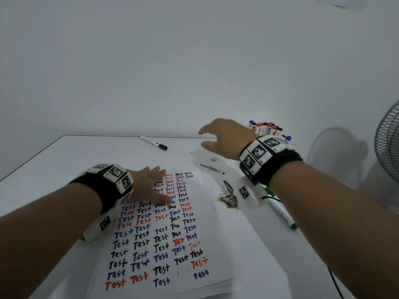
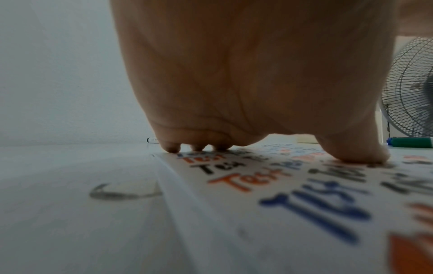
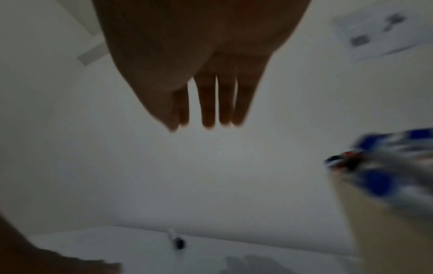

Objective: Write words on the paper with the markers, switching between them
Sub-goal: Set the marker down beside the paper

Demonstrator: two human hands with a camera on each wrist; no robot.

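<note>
A stack of white paper [image 1: 218, 234] covered with rows of "Test" in black, blue and red lies on the white table. My left hand [image 1: 151, 186] lies flat on its upper left part, fingertips [image 2: 172, 149] and thumb pressing the sheet [image 2: 234, 204]. My right hand [image 1: 218, 137] hovers in the air beyond the paper, fingers [image 3: 208, 103] straight and empty, to the left of a holder of markers [image 1: 265, 128]. A black-capped marker [image 1: 153, 143] lies near the table's far edge, also seen as a marker [image 3: 176, 240] below the right hand.
A green marker [image 1: 280, 210] lies under my right forearm on the table [image 1: 64, 160]; another green marker [image 2: 411, 142] shows beyond my thumb. Dark stains [image 1: 228, 197] mark the table right of the paper. A fan [image 1: 388, 147] stands at the right. A wall rises behind.
</note>
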